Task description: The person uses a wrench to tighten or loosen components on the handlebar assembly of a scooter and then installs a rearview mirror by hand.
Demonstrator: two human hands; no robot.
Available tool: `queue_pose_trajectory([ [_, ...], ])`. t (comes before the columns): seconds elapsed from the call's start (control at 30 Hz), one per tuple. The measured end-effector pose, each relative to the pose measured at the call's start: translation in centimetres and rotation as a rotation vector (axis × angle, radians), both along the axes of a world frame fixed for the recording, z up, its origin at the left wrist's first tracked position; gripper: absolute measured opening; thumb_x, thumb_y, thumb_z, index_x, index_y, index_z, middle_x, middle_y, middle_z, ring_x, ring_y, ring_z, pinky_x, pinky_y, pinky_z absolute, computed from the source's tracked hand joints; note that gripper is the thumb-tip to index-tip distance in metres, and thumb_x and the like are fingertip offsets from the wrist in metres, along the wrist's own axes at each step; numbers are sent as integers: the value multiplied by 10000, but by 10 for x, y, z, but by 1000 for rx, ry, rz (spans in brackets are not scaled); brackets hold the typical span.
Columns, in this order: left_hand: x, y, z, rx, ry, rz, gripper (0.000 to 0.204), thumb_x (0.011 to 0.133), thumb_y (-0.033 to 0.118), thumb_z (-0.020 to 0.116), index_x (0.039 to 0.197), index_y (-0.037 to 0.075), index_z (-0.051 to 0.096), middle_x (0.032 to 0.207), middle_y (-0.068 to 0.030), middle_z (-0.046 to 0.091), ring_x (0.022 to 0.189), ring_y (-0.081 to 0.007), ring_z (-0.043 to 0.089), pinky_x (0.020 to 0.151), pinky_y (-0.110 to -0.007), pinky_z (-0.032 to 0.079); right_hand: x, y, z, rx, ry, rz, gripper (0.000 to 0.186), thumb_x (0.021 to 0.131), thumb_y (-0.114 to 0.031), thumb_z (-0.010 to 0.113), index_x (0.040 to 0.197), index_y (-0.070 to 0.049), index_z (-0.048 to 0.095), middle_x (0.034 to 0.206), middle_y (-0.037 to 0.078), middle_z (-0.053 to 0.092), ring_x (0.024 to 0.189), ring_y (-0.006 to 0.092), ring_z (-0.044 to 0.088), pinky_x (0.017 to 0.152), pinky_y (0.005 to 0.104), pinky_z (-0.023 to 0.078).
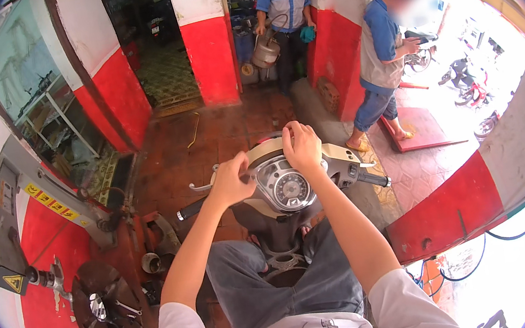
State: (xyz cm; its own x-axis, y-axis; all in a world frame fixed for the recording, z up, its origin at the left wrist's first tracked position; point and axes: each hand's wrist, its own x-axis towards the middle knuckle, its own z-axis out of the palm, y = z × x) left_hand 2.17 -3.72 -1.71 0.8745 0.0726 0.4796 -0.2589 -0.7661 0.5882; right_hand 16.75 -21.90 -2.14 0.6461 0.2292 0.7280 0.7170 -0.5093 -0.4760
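Note:
My left hand [236,177] curls its fingers on the left part of the cream handlebar cover of a scooter [260,149]. My right hand [302,147] grips the top of that cover, fingers bent over it. Below them is a round chrome-rimmed speedometer [290,190]. The black left grip [190,211] and right grip [373,178] stick out at either side, with mirror-less brake levers beside them. My legs straddle the grey floorboard area below.
One co-worker [283,10] stands at the back holding a metal tank [266,52]. Another co-worker [374,52] stands by a red platform [423,131] near the bright doorway. A tire machine [107,311] and grey column [44,200] are at left; red-white walls [445,207] and hoses are at right.

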Motion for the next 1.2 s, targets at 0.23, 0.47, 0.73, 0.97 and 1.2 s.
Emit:
queue_pose_trajectory([
  [0.23, -19, 34, -60, -1462, -651, 135, 426, 989, 180, 550, 603, 157, 370, 497, 49, 313, 487, -147, 318, 674, -343, 415, -4, 0, 3, 14, 12, 2, 183, 963, -242, 592, 931, -70, 646, 858, 117, 690, 838, 345, 651, 741, 481, 523],
  [0.47, 48, 131, -38, -1871, -63, 273, 413, 911, 220, 620, 647, 195, 303, 515, 60, 201, 433, -103, 197, 466, -275, 231, -5, 4, 2, -4, -11, -20, 189, 956, -246, 601, 903, -70, 641, 844, 114, 686, 827, 343, 649, 729, 472, 526],
  [0.73, 82, 68, 9, -561, 563, 184, 281, 709, 174, 695, 936, 25, 622, 826, -53, 602, 700, -174, 560, 628, -311, 448, -4, 2, 1, -16, -34, -13, 184, 948, -245, 612, 902, -68, 640, 848, 115, 685, 830, 344, 648, 741, 472, 525],
  [0.97, 7, -1, -6, -9, -21, 20, 269, 681, 124, 752, 783, 17, 528, 651, -100, 525, 617, -257, 551, 604, -386, 429, 0, -1, -1, -6, -31, -11, 159, 936, -225, 621, 902, -71, 640, 825, 110, 674, 815, 336, 645, 729, 462, 523],
  [1.2, -8, 31, -59, -1508, -774, 115, 436, 948, 209, 480, 582, 177, 246, 519, 22, 201, 487, -140, 196, 613, -305, 364, -3, 1, -1, 8, -27, -12, 146, 920, -217, 636, 896, -74, 642, 804, 104, 667, 800, 330, 642, 718, 453, 526],
])
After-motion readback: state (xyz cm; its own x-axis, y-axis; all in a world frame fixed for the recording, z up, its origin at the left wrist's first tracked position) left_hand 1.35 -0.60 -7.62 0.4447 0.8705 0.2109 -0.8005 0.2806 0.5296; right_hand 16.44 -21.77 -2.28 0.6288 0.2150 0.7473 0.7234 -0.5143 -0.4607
